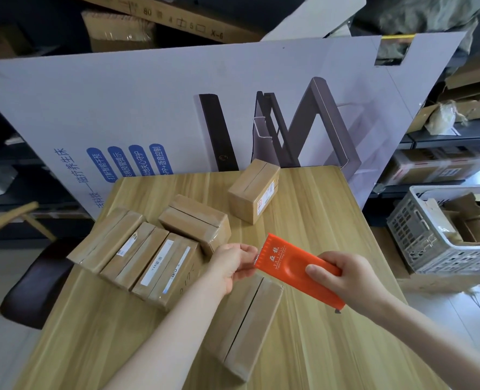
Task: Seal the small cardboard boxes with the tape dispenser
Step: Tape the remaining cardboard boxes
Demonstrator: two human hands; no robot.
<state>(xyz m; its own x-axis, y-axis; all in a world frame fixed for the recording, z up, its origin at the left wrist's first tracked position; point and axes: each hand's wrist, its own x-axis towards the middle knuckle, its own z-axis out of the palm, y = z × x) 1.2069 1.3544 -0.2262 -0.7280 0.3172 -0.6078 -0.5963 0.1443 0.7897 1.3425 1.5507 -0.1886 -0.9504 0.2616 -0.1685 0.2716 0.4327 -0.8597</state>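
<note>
Orange plastic marked the tape dispenser (286,263), held in mid-air at the centre-right of the frame, just above the wooden table (331,215). The right hand (345,277) was wrapped round its rear half with the thumb on top, a grip that would let the tool be dragged along a seam. The left hand (231,266) had its fingertips pinched together at the toothed front edge. This was most likely to draw out the loose tape end, though no clear tape could be made out there. Directly beneath both hands, at lower centre, lay an unsealed box (247,327), its bare flap seam running lengthwise, placed ready for the strip. At centre-left a row of glossy taped boxes (137,257) sat side by side, seemingly set aside as finished. Toward the table's far edge, another box (254,190) showed an open seam, probably waiting its turn.
</note>
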